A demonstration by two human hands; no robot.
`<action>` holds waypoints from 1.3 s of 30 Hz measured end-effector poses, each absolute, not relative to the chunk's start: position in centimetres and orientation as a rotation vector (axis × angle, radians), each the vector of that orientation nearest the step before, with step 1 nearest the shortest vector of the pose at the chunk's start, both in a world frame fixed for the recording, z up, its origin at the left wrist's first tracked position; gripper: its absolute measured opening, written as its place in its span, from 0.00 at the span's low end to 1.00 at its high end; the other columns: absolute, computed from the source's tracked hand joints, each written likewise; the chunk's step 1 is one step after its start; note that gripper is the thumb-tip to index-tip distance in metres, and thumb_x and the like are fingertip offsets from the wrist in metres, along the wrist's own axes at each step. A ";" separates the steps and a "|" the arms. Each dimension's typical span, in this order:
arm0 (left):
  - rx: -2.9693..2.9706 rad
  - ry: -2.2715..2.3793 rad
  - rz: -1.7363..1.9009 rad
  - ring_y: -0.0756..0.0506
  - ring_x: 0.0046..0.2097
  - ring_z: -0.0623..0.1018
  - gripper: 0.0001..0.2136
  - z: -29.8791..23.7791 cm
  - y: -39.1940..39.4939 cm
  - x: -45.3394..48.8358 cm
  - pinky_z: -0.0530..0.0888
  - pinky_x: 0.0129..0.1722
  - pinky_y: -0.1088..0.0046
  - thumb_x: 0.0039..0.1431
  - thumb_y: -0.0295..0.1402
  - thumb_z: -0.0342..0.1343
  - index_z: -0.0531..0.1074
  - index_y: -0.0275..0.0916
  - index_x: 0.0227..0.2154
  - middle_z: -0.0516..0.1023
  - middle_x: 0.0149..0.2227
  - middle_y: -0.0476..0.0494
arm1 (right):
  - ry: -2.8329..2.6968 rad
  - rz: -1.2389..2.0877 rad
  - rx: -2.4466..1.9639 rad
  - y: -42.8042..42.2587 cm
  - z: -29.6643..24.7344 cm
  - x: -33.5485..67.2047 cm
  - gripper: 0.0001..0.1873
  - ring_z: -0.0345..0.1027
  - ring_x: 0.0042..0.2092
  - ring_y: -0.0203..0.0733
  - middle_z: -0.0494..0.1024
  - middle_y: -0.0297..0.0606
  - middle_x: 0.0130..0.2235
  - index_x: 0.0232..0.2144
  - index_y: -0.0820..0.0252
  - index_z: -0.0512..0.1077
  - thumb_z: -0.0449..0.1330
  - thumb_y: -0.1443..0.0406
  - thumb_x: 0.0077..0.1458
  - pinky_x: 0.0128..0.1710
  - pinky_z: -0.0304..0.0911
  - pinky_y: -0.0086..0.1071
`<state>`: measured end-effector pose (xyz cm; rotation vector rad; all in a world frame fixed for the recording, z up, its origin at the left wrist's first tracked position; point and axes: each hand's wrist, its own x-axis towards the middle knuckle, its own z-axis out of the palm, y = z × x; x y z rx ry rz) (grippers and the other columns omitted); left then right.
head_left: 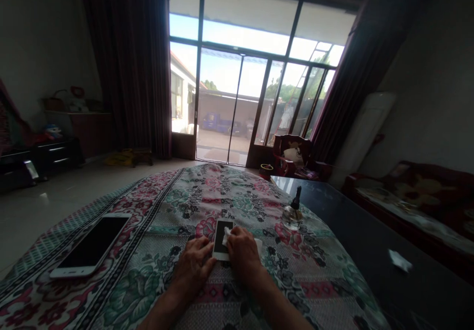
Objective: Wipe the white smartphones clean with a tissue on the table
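A small white-framed phone (219, 238) with a dark screen lies on the flowered tablecloth between my hands. My left hand (194, 261) rests flat at its left edge, fingers stretched and a little apart, fingertips touching the frame. My right hand (242, 251) is closed on a crumpled white tissue (226, 235), which presses on the phone's screen. Something white, perhaps more tissue, shows at the right side of this hand. Farther left lies a larger white phone (92, 246) with a black screen, face up.
A clear glass bottle with a black top (293, 214) stands on the tablecloth (166, 280) to the right. Beyond it, a dark glossy table (363, 251) holds a crumpled white piece (400, 261). A wooden sofa (418, 187) is at far right; glass doors (229, 108) are ahead.
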<state>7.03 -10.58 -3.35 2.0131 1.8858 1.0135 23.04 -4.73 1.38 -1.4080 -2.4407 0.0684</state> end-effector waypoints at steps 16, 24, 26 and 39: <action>2.060 1.892 1.042 0.39 0.53 0.70 0.14 -2.8 -10.9 7.3 0.68 0.54 0.59 0.57 0.37 0.57 0.76 0.48 0.46 0.75 0.50 0.43 | -2.426 0.079 -1.325 1.5 0.8 19.1 0.14 0.64 0.47 0.42 0.75 0.40 0.45 0.36 0.56 0.78 0.51 0.65 0.62 0.45 0.55 0.31; 2.042 1.917 1.150 0.38 0.55 0.70 0.16 -4.2 -10.5 7.1 0.67 0.57 0.59 0.55 0.36 0.59 0.75 0.40 0.47 0.75 0.52 0.40 | -2.527 0.090 -1.103 -0.2 0.7 20.9 0.16 0.62 0.48 0.40 0.73 0.34 0.48 0.40 0.50 0.77 0.49 0.64 0.65 0.48 0.54 0.29; 2.019 1.930 1.194 0.38 0.55 0.70 0.18 -4.6 -10.4 7.0 0.67 0.57 0.58 0.53 0.35 0.61 0.74 0.39 0.47 0.75 0.52 0.39 | -2.556 0.115 -1.048 -1.0 0.8 21.5 0.15 0.62 0.48 0.40 0.72 0.34 0.49 0.41 0.50 0.76 0.49 0.64 0.65 0.49 0.54 0.30; 1.993 1.909 1.227 0.38 0.57 0.69 0.25 -4.5 -10.4 6.8 0.66 0.59 0.56 0.49 0.31 0.57 0.69 0.37 0.54 0.73 0.55 0.37 | -2.660 0.194 -0.796 -4.8 1.2 24.2 0.13 0.62 0.50 0.41 0.71 0.37 0.49 0.42 0.53 0.75 0.50 0.66 0.63 0.52 0.55 0.33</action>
